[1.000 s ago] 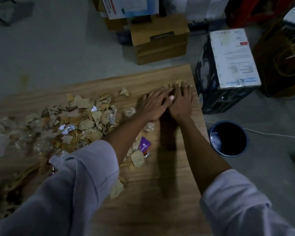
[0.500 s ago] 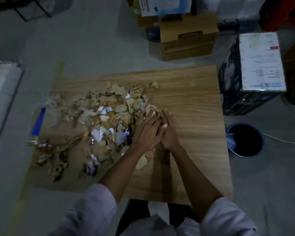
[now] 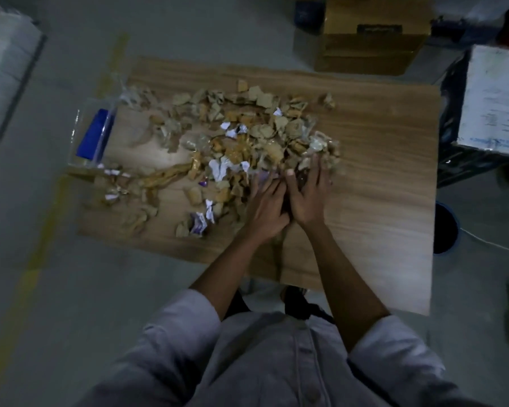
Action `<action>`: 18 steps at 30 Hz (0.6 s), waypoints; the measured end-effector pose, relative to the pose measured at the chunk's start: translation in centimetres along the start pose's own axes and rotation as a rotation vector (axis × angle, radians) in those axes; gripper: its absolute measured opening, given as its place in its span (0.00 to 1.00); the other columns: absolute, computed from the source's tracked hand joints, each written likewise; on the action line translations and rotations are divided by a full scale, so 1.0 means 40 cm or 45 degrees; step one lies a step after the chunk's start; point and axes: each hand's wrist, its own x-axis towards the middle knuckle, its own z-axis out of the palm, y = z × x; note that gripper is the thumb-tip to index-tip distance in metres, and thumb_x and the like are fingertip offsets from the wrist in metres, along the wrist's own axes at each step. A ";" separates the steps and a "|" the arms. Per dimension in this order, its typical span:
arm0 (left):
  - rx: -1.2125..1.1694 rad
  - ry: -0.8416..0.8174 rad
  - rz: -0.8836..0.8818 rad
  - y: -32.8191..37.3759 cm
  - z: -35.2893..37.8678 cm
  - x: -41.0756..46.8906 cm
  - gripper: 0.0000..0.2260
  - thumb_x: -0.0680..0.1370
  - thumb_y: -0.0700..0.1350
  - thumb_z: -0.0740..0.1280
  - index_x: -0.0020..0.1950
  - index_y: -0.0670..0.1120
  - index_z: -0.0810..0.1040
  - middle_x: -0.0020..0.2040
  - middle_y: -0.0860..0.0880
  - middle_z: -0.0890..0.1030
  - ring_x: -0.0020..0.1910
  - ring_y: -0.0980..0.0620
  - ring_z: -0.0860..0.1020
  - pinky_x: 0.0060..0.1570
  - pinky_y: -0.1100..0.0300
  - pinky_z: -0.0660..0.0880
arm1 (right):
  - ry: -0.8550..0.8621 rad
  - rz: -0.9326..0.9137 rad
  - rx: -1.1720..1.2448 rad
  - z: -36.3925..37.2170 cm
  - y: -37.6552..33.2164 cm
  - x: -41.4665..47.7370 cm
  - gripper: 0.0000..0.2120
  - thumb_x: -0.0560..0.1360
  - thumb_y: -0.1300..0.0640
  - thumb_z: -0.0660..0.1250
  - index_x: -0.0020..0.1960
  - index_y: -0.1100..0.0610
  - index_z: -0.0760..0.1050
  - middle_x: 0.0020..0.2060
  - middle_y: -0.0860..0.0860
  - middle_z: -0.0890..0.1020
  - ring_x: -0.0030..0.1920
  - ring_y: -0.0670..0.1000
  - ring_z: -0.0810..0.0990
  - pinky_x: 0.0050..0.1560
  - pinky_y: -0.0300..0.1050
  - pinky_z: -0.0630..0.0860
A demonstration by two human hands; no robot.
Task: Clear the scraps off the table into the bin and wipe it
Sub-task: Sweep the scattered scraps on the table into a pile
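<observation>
Two bare hands lie side by side on the light wood-grain table [image 3: 379,171] in the head view, their heels touching. The left hand [image 3: 265,207] and the right hand [image 3: 306,195] both have straight, spread fingers pressed against the near right edge of the pile and grip nothing. That wide heap of tan and white scraps [image 3: 247,142], which seem to be torn cardboard and crumpled wrappers in the dim, blurred light, covers the left and middle of the tabletop. The right part of the tabletop is bare wood. A flat blue piece in clear plastic [image 3: 93,135] overhangs the table's left edge. The round dark bin with a blue rim [image 3: 447,227] stands on the floor just beside the table's right edge, partly hidden by it. Beyond the far edge sit a brown cardboard box [image 3: 370,45] and a dark carton with a white label [image 3: 494,98].
</observation>
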 end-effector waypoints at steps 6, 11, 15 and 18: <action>-0.072 0.415 -0.111 -0.161 -0.110 -0.218 0.22 0.74 0.43 0.65 0.69 0.44 0.76 0.70 0.46 0.77 0.75 0.45 0.68 0.76 0.43 0.60 | 0.029 -0.350 -0.244 0.127 -0.129 -0.169 0.33 0.83 0.38 0.56 0.82 0.53 0.56 0.82 0.53 0.55 0.82 0.54 0.49 0.80 0.56 0.44; -0.100 0.275 -0.182 -0.344 -0.091 -0.413 0.21 0.78 0.44 0.62 0.71 0.46 0.74 0.75 0.47 0.72 0.74 0.44 0.68 0.67 0.41 0.69 | -0.229 -0.736 -0.556 0.283 -0.141 -0.322 0.28 0.83 0.44 0.58 0.80 0.54 0.62 0.80 0.55 0.62 0.81 0.57 0.54 0.78 0.60 0.54; 0.084 -0.055 -0.212 -0.457 -0.046 -0.467 0.30 0.82 0.52 0.53 0.83 0.48 0.48 0.82 0.37 0.49 0.81 0.34 0.49 0.77 0.35 0.50 | -0.388 -0.709 -0.676 0.378 -0.127 -0.395 0.27 0.84 0.46 0.56 0.80 0.52 0.61 0.80 0.54 0.61 0.80 0.59 0.57 0.76 0.62 0.58; 0.158 -0.242 -0.151 -0.528 -0.028 -0.462 0.31 0.83 0.55 0.50 0.84 0.48 0.45 0.83 0.39 0.43 0.81 0.36 0.42 0.76 0.33 0.46 | -0.466 -0.599 -0.729 0.417 -0.123 -0.398 0.26 0.85 0.43 0.54 0.81 0.48 0.57 0.82 0.54 0.57 0.81 0.59 0.56 0.77 0.62 0.59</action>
